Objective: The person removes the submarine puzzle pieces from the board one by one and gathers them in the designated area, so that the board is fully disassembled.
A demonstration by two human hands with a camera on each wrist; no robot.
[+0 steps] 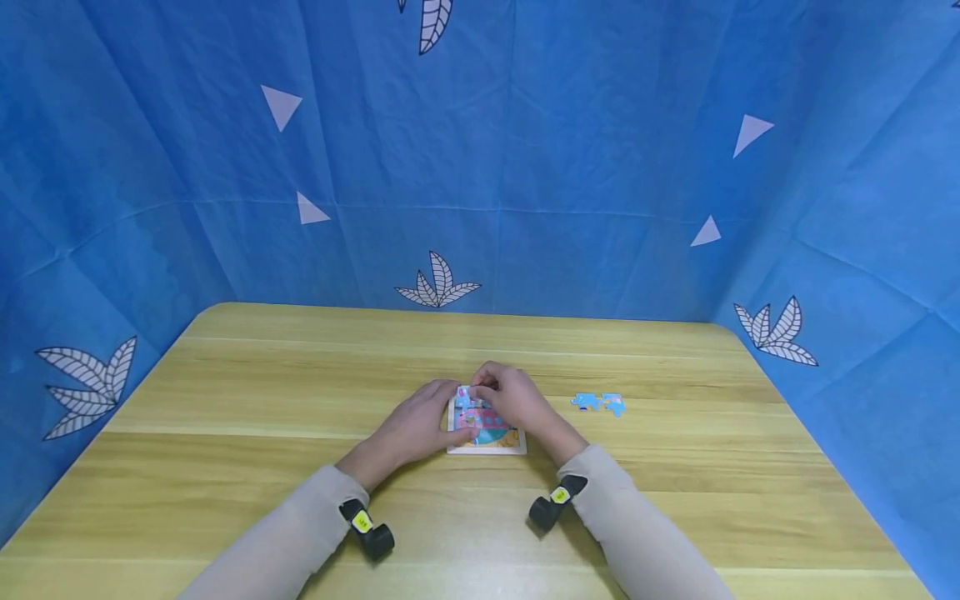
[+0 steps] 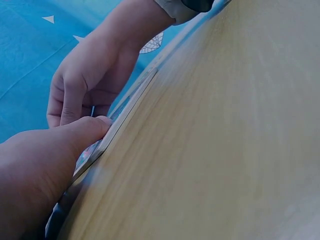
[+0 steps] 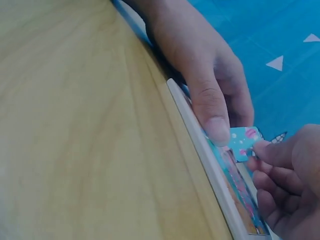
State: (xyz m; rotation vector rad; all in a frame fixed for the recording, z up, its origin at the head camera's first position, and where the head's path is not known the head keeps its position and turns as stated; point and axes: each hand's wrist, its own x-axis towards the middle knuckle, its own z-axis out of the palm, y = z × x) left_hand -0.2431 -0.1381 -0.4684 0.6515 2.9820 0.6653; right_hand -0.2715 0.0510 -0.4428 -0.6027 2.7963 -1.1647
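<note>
A jigsaw puzzle in a white-edged tray (image 1: 487, 451) lies on the table, with pink, teal and orange artwork on its fitted pieces. My left hand (image 1: 416, 425) rests at the tray's left side, its straight thumb laid over the artwork. From the right, my right hand (image 1: 517, 400) reaches over the tray's far part. Between its thumb and finger it pinches a light-blue puzzle piece (image 3: 244, 135) with pink and white spots, seen tilted above the tray in the right wrist view. The left thumb's tip is close beside this piece. Part of the artwork is hidden under both hands.
Two loose blue puzzle pieces (image 1: 587, 402) lie close together on the wooden table (image 1: 300, 375), to the right of the tray. A blue cloth (image 1: 510, 167) with white leaf and triangle prints hangs behind the table and along its sides.
</note>
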